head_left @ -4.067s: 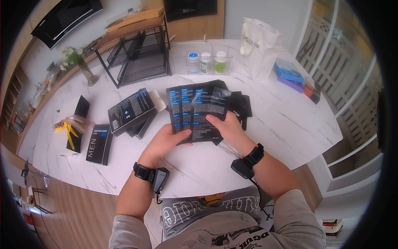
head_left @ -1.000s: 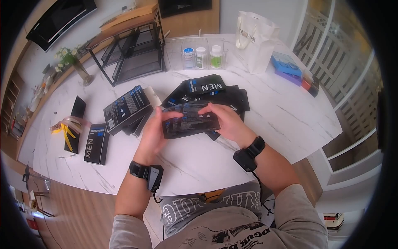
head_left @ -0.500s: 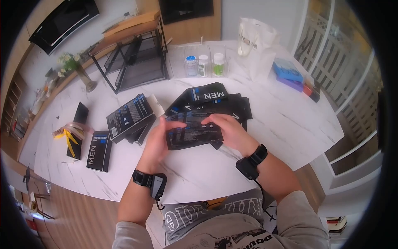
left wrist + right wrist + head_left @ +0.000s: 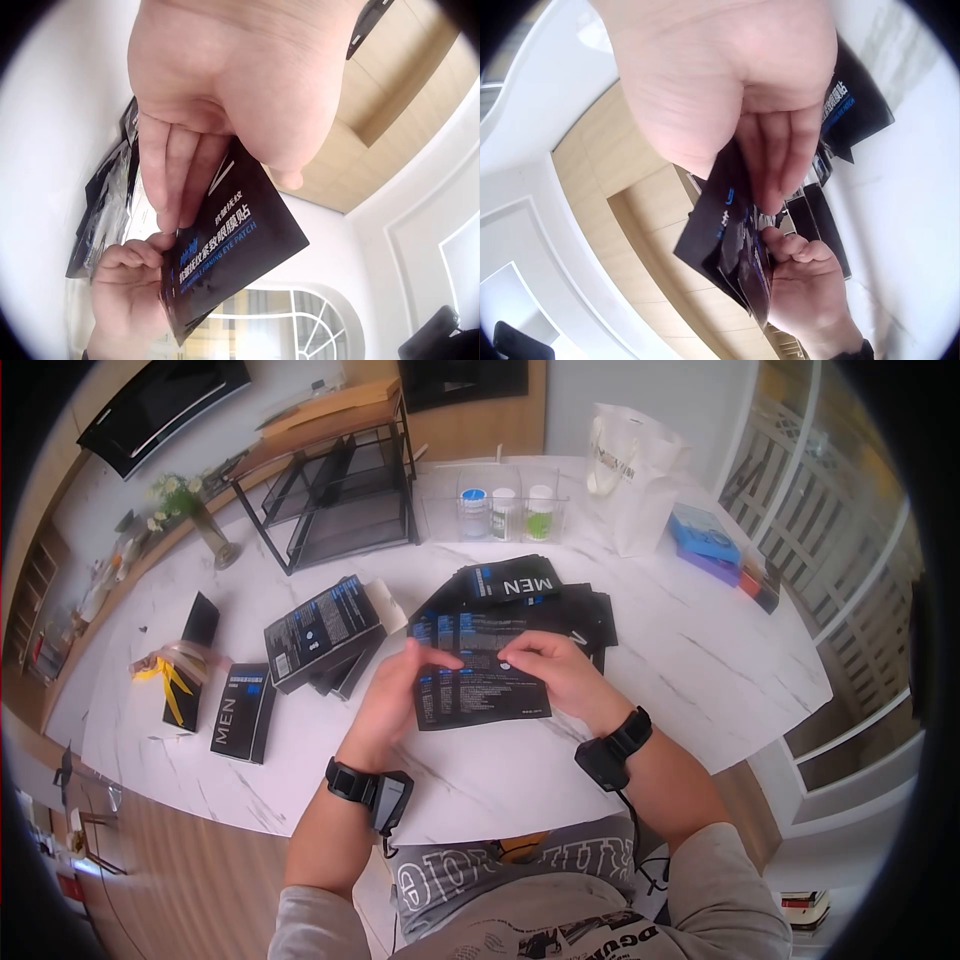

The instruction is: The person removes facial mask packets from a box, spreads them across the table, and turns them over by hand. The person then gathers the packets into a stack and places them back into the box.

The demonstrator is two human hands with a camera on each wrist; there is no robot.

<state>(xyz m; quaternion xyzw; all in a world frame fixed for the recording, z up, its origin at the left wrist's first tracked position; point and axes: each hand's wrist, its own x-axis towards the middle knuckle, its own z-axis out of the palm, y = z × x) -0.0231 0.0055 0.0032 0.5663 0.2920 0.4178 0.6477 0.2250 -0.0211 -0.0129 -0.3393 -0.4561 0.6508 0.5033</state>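
Observation:
Both hands hold a few overlapping black packets (image 4: 482,695) above the front of the table, their printed backs facing up. The left hand (image 4: 392,678) grips them at the left with its thumb on top; in the left wrist view its fingers lie behind a packet (image 4: 232,232). On the other side the right hand (image 4: 562,672) pinches the packets, thumb on the printed face. Just beyond lies a pile of similar packets (image 4: 515,578), the top one reading MEN. The right wrist view shows several packet edges (image 4: 739,255) fanned between the hands.
Black boxes (image 4: 322,632) lie to the left, one opened, near a MEN box (image 4: 240,712) and a ribboned item (image 4: 190,670). Behind stand a black rack (image 4: 345,510), a clear organizer (image 4: 440,520) with bottles, and a white bag (image 4: 635,485). Blue and purple boxes (image 4: 705,540) sit at right.
Four seconds ago the packets were fanned upright-wise in the hands; a MEN packet now shows on the pile behind. Since half a second ago, the held packets have tilted to show more of their printed backs.

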